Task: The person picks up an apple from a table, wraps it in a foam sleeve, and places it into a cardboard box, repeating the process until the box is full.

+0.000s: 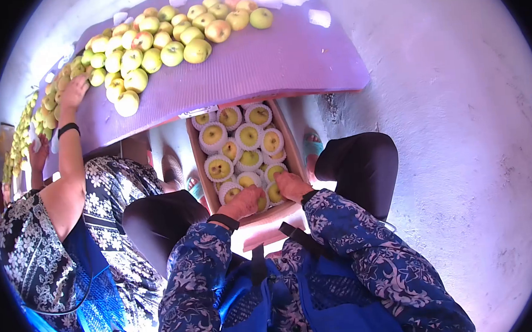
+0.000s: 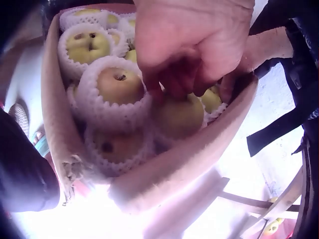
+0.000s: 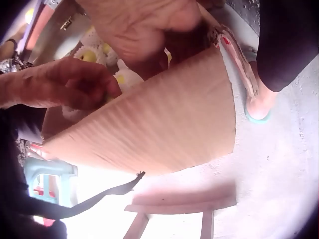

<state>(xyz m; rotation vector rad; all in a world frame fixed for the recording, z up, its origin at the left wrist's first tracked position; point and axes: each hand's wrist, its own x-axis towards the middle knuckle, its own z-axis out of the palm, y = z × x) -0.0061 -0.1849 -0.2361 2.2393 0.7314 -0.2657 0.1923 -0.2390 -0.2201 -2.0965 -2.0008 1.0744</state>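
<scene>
An open cardboard box (image 1: 195, 152) holds yellow-green apples, most in white foam nets. At its near end my left hand (image 1: 246, 202) reaches in with bent fingers and grips the top of a bare apple (image 2: 179, 117). A foam-netted apple (image 2: 119, 84) sits right beside that hand in the left wrist view. My right hand (image 1: 291, 186) is over the near right corner, close to a netted apple (image 1: 274, 173). In the right wrist view the box wall (image 3: 169, 114) and the palm hide the right fingertips; whether they hold an apple I cannot tell.
A purple padded table (image 1: 284, 61) beyond the box bears a heap of loose apples (image 1: 149, 45) and white foam nets (image 1: 320, 18). To the left another person's hand (image 1: 74, 92) touches the heap. My knees flank the box, above a wooden stand (image 3: 179, 206).
</scene>
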